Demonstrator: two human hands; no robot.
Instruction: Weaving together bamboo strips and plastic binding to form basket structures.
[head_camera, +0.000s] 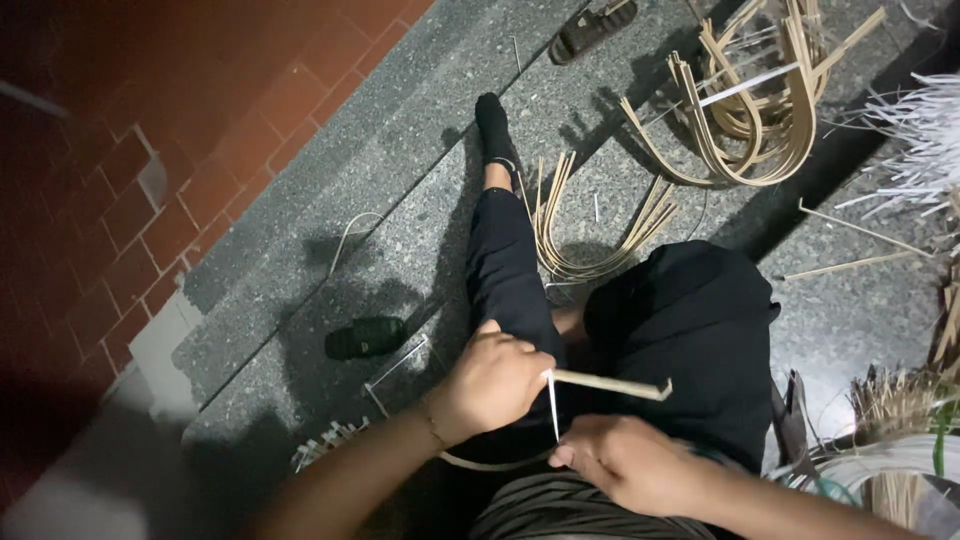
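Floor: grey stone step (330, 190), dim.
Left hand (495, 385): clenched round a pale cane strip (610, 384).
Right hand (630, 465): pinching a thin white strand (553, 405); fingertips blurred.

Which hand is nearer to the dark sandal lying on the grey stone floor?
Left. The left hand is just right of the dark sandal; the right hand sits farther right and lower.

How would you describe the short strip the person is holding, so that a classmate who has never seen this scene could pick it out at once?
Start at the person's black-trousered lap on the grey stone floor. Just before it the left hand grips one end of a pale flat bamboo strip. Unlike the long curved strips lying loose on the floor, it is short, straight, held in the air, with a bent tip.
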